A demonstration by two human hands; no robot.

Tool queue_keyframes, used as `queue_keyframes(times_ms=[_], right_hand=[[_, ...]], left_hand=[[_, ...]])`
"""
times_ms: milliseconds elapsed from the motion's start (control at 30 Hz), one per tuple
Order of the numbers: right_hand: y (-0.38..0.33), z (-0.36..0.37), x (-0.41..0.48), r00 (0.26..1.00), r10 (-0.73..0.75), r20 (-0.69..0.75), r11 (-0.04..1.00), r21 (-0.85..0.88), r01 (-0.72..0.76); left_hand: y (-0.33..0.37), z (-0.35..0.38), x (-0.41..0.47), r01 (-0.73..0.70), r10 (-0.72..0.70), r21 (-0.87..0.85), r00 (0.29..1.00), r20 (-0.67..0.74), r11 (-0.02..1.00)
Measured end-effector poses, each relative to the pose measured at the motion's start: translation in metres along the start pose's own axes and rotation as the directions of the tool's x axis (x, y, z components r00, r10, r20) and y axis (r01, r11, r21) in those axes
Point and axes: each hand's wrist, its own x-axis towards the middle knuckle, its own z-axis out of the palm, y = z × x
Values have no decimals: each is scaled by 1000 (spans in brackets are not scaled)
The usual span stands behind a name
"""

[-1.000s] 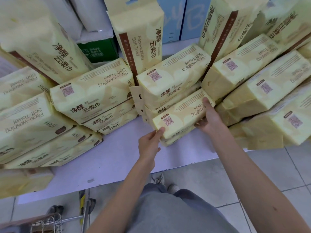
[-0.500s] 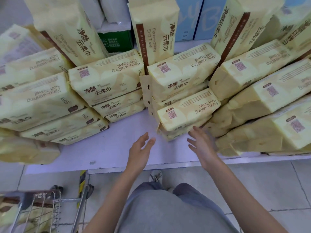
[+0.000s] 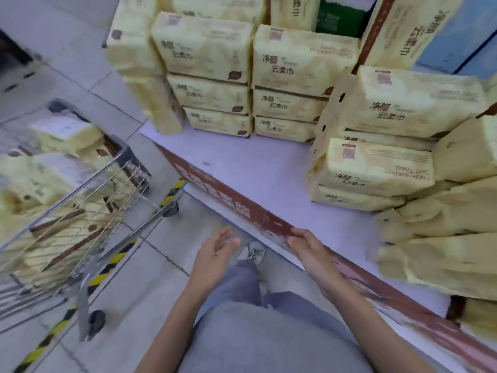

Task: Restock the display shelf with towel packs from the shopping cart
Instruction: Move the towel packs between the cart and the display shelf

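At the shelf edge: both hands are empty now and hang low in front of the person's legs, well clear of the stacked packs.
Left hand (image 3: pixel 215 254): fingers loosely spread, palm turned inward, holding nothing, over the floor tiles.
Right hand (image 3: pixel 309 247): fingers lightly curled and close together, gripping nothing, just in front of the shelf's red front strip (image 3: pixel 242 208).
What has changed: a second ago both hands were on a towel pack at the front of the middle stack; half a second ago they had let go and were backing off. Now they are withdrawn, and the view has swung left so the shopping cart (image 3: pixel 80 211) fills the left side.
Placed pack (image 3: pixel 373 168): lies flat on the front stack on the display shelf (image 3: pixel 255 168), label up, touching the packs behind and to its right.
Remaining stock: more towel packs in the cart (image 3: pixel 53 162), blurred but plainly a good heap.
Open room: bare shelf surface lies between the left stacks and the front stack.
Meaning for the task: one placement looks finished; the turn toward the cart suggests the next pack is about to be fetched. Restocking is likely well short of done.
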Motion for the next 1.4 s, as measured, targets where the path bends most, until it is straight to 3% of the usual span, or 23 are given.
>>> queue_keyframes(times_ms=[200,333,567,733,900,1200,1400], right_hand=[[13,54,-15,946,-34,322,924,-350,153],[5,93,-22,874,-56,482,824,-472,313],[-17,177,-36,752,4,659,722,-522,454],[-36,246,-29,708,32,705,679,-536,502],[-68,307,-19,690,60,722,663,-546,513],[-109,367,6,761,18,648,720,-537,440],[-142,414,46,767,22,642,751,-516,411]], left_hand=[[-70,-25,-78,155,-207,-197,939,-276,968],[-102,-36,-121,168,-322,-377,862,-392,911],[-141,-61,-162,136,-532,-636,692,-488,760],[-155,-107,-157,78,-582,-696,618,-528,714],[-153,-187,-135,49,-562,-692,625,-542,721],[-114,-326,-69,-2,-400,-556,693,-600,831],[-105,-365,-22,-18,-424,-619,714,-558,785]])
